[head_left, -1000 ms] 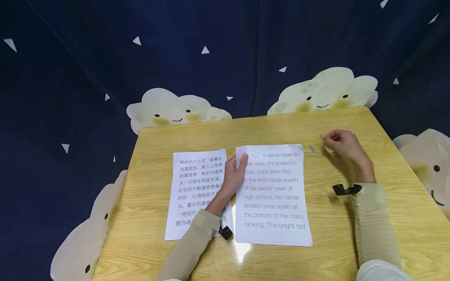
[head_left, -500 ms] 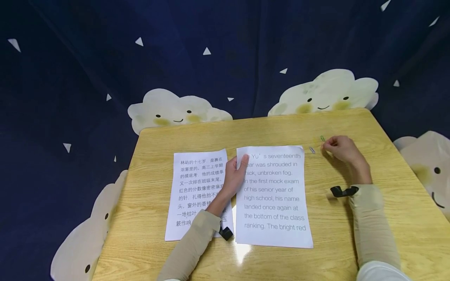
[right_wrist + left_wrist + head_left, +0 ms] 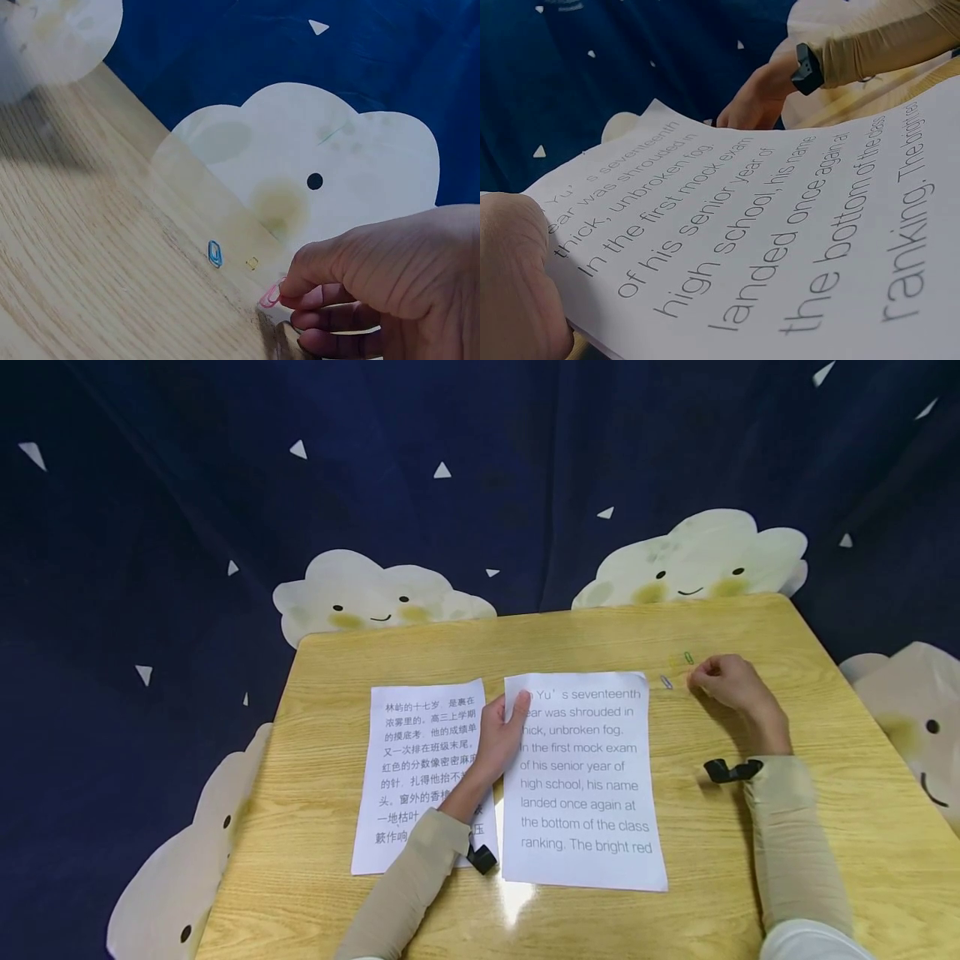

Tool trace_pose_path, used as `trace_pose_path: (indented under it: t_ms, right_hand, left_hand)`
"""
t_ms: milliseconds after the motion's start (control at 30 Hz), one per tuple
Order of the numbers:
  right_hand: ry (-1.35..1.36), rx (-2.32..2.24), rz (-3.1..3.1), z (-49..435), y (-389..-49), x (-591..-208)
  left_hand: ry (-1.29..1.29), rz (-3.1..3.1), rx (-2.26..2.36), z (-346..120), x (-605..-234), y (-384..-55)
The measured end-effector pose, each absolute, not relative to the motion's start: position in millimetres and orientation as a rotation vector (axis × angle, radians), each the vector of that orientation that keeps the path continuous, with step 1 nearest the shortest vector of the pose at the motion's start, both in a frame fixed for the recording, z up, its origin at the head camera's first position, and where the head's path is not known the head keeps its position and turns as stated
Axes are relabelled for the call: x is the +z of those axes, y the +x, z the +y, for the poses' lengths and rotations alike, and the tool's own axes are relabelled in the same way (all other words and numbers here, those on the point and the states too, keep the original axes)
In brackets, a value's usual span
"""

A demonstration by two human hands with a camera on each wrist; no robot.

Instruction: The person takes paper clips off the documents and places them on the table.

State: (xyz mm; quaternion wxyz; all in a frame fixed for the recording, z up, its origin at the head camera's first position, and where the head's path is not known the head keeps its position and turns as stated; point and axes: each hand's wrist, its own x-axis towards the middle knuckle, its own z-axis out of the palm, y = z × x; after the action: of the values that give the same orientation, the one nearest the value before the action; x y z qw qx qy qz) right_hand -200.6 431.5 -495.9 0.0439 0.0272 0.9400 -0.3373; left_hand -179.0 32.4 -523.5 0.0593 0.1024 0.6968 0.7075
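Note:
My left hand [image 3: 498, 739] grips the upper left edge of a stack of white sheets [image 3: 581, 777] printed in English, with the thumb on top. In the left wrist view the stack's far edge is lifted and curves. My right hand [image 3: 733, 685], at the back right of the table, pinches a pink paper clip [image 3: 270, 294] between thumb and forefinger. The other fingers are curled beneath. Close to those fingertips lie a blue paper clip [image 3: 215, 253], a small yellow paper clip [image 3: 252, 263] and a green paper clip [image 3: 688, 657].
Left of the stack, white paper with Chinese print [image 3: 416, 735] lies on the wooden table [image 3: 330, 660], partly covered by the left hand and forearm. A dark blue curtain [image 3: 420, 410] with clouds hangs right behind the table's back edge.
My right hand has moved slightly toward the table's front, away from the green paper clip, which now shows fully. The left hand and the stack have stayed in place.

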Motion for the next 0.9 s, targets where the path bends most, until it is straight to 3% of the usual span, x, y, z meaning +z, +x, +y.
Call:
trace_pose_path:
  t_ms: [900]
  right_hand:
    - [0.254,-0.832,3.104,420,-204,-508]
  left_hand:
    - [0.315,2.102,2.140,32,-522,-179]
